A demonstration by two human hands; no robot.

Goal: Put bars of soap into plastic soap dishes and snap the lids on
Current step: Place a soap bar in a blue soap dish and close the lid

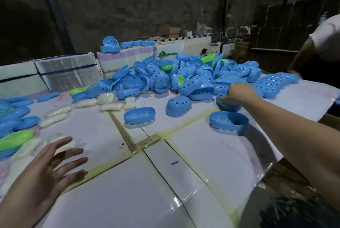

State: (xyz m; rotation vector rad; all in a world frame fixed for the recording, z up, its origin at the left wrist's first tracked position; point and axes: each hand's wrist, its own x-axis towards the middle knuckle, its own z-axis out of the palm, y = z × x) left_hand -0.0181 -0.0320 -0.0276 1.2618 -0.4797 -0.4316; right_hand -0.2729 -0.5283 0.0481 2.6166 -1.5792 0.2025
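A big heap of blue soap-dish parts (184,75) with a few green ones lies across the back of the table. My right hand (237,92) reaches far out to the heap's front edge, its fingers curled over a blue dish part (226,103). Two open blue dishes (139,115) (229,122) stand upright nearer to me, and a blue lid (178,106) lies dome up between them. White wrapped soap bars (110,101) lie at the left centre. My left hand (49,165) hovers open with fingers spread at the near left, beside another soap bar (66,145).
The table (147,181) is covered in white sheets joined with yellowish tape. Blue and green dish parts (14,126) pile at the left edge. Bundled white stacks (68,73) stand behind. Another person (322,47) in a white shirt stands at the far right.
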